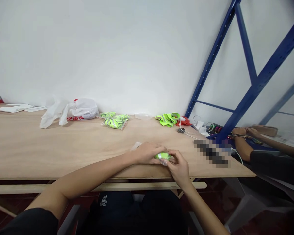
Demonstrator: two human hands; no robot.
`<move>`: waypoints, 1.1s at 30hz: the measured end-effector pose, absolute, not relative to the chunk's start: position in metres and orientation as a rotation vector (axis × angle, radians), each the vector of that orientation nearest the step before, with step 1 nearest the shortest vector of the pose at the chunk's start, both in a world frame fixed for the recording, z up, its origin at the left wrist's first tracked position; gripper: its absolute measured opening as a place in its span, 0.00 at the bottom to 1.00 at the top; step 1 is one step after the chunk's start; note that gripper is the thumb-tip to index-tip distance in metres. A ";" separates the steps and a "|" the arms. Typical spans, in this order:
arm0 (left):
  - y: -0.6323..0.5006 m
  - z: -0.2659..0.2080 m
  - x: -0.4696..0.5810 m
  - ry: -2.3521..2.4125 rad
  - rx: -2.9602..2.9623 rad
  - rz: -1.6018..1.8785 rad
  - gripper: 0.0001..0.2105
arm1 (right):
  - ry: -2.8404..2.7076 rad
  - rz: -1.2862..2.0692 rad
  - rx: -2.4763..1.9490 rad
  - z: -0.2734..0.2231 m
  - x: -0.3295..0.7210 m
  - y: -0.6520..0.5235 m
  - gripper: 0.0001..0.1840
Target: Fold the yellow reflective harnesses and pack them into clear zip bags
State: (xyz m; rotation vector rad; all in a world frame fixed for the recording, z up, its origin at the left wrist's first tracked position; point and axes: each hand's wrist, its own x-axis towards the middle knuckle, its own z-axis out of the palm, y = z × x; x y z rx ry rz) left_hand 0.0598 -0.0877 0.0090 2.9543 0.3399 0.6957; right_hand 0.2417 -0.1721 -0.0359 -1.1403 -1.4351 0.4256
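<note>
Between my two hands, near the table's front edge, is a rolled neon-yellow reflective strap point(164, 155) in a clear plastic bag point(164, 162). My left hand point(148, 152) curls over its left side, fingers closed on it. My right hand point(178, 165) pinches the bag's right end with thumb and fingers. A bit of white plastic point(136, 145) shows behind my left hand. Farther back lie several bagged reflective straps point(114, 121), and to their right a loose pile of the same neon straps point(168, 119).
A white plastic bag with red print point(84, 109) and white sheets point(22, 107) lie at the back left of the wooden table point(63, 147). Red cloth point(185, 121), cables and a blurred dark object point(210, 152) are at right. A blue rack point(245, 98) stands beside another person's arms point(243, 143).
</note>
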 end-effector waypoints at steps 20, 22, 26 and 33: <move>-0.080 -0.007 0.053 0.269 3.028 0.741 0.22 | -1.969 0.461 -1.165 -0.018 0.243 -0.179 0.10; -0.080 -0.008 0.053 0.261 3.017 0.762 0.23 | -1.992 0.474 -1.162 -0.017 0.243 -0.179 0.10; -0.080 -0.010 0.053 0.241 2.990 0.781 0.24 | -2.024 0.535 -1.114 -0.016 0.242 -0.180 0.14; -0.081 -0.011 0.051 0.224 2.973 0.747 0.25 | -2.087 0.512 -1.087 -0.011 0.241 -0.183 0.18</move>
